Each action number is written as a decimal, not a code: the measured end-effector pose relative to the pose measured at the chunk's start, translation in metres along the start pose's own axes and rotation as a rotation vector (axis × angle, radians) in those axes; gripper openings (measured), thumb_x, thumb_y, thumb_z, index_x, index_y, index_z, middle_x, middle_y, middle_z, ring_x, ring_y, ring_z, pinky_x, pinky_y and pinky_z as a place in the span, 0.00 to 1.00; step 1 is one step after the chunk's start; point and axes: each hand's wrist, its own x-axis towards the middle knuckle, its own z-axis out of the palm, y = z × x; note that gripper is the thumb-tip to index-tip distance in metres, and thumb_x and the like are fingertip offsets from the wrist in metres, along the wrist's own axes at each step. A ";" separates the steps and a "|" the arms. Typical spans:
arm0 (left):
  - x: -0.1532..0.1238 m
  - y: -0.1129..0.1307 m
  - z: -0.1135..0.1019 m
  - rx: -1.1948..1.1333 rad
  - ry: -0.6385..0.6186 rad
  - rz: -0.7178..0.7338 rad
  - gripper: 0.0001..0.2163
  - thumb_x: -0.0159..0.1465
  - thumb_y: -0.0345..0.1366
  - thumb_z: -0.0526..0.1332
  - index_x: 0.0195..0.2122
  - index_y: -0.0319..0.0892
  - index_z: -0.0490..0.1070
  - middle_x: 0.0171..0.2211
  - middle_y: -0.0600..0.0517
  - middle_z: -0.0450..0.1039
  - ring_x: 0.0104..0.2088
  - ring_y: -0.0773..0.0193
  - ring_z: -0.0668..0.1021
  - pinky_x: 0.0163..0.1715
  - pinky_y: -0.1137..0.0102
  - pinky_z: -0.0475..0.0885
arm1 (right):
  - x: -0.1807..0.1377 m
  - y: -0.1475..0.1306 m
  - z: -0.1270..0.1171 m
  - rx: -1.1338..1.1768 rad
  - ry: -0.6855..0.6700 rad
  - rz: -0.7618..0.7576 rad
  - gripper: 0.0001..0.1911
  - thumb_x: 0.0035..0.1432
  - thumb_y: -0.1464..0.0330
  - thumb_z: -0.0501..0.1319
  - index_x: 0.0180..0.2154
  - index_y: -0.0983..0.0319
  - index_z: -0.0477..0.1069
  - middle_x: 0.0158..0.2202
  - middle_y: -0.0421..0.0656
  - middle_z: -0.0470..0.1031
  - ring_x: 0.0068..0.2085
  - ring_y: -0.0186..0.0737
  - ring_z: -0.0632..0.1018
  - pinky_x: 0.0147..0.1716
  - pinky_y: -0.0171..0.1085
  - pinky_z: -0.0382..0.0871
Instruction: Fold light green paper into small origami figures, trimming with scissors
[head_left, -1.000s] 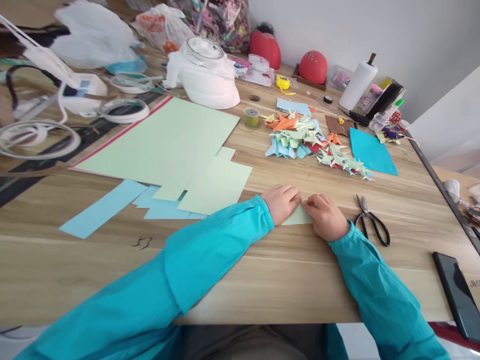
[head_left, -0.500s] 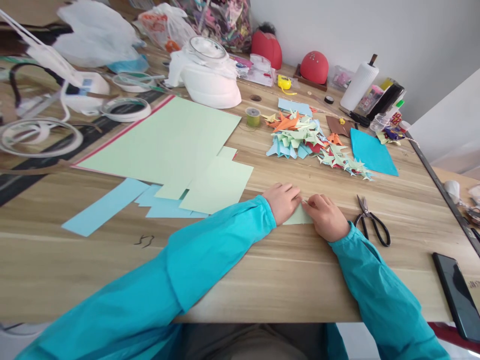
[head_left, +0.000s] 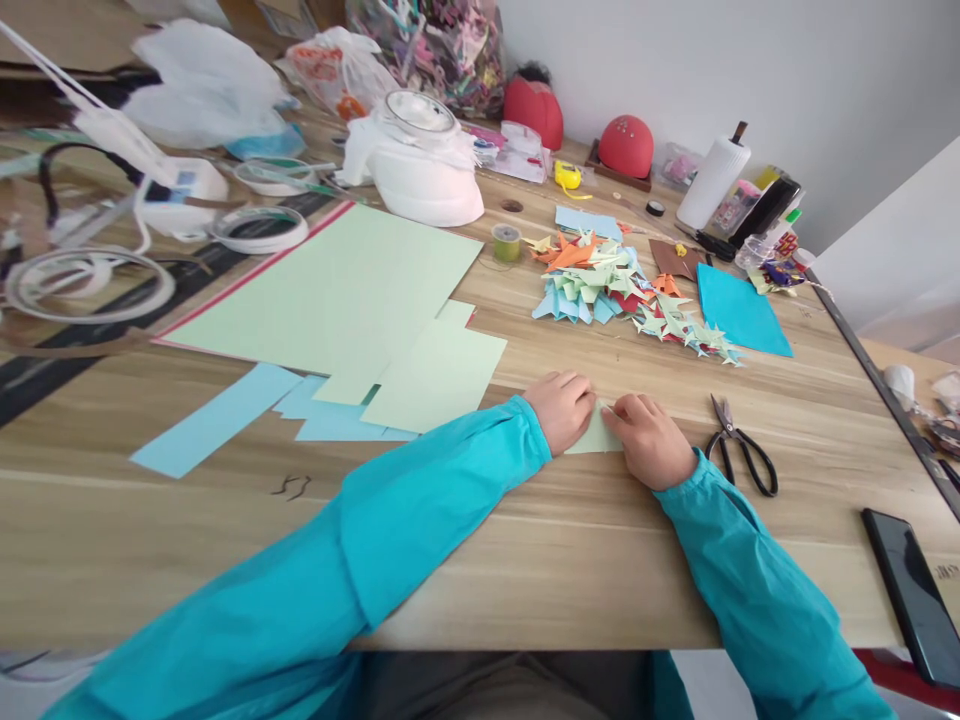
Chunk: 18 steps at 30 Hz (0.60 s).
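A small piece of pale green paper (head_left: 598, 437) lies flat on the wooden table between my hands. My left hand (head_left: 561, 410) presses on its left side, fingers together and partly curled. Its right edge is pinched between the thumb and bent fingers of my right hand (head_left: 651, 440). Black-handled scissors (head_left: 739, 440) rest just right of my right hand, blades slightly apart. Beyond my hands lies a pile of folded paper shapes (head_left: 600, 275) in green, blue, orange and red. Larger pale green sheets (head_left: 442, 370) are stacked to the left of my left hand.
Blue paper strips (head_left: 217, 420) lie at left. A phone (head_left: 911, 590) sits near the right front edge. Behind are a thread spool (head_left: 506, 243), a yellow tape measure (head_left: 568, 177), a turquoise square (head_left: 742, 310) and a red pincushion (head_left: 628, 147). Cords and tape rolls (head_left: 259, 230) crowd the far left.
My right hand has moved very slightly along the paper's edge, and a bit more of the green paper shows between my hands. The camera view has shifted a little.
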 end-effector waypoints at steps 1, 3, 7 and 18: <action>0.000 0.000 0.000 -0.003 0.003 0.003 0.12 0.63 0.34 0.50 0.33 0.36 0.71 0.32 0.44 0.68 0.35 0.58 0.68 0.33 0.63 0.64 | 0.000 0.000 0.000 -0.003 -0.001 0.002 0.18 0.52 0.81 0.52 0.44 0.63 0.69 0.38 0.49 0.67 0.37 0.43 0.65 0.36 0.39 0.62; 0.000 0.000 0.000 -0.009 0.002 0.001 0.11 0.62 0.34 0.50 0.34 0.36 0.71 0.32 0.45 0.68 0.35 0.58 0.68 0.33 0.64 0.64 | 0.000 -0.001 -0.001 -0.010 -0.001 0.006 0.18 0.52 0.81 0.52 0.43 0.63 0.69 0.37 0.49 0.67 0.37 0.42 0.65 0.36 0.39 0.62; 0.000 0.000 -0.002 -0.023 -0.013 0.001 0.11 0.63 0.36 0.51 0.39 0.41 0.72 0.33 0.46 0.68 0.35 0.59 0.67 0.31 0.64 0.62 | 0.000 -0.001 0.000 -0.005 0.007 0.010 0.18 0.53 0.80 0.52 0.45 0.64 0.70 0.37 0.49 0.67 0.36 0.42 0.65 0.36 0.39 0.62; 0.004 0.002 -0.004 0.031 -0.055 0.025 0.10 0.64 0.35 0.52 0.37 0.42 0.73 0.38 0.47 0.71 0.37 0.58 0.69 0.30 0.64 0.60 | -0.002 0.006 0.005 0.117 0.067 -0.019 0.17 0.53 0.80 0.52 0.42 0.65 0.71 0.37 0.49 0.67 0.38 0.41 0.67 0.37 0.38 0.64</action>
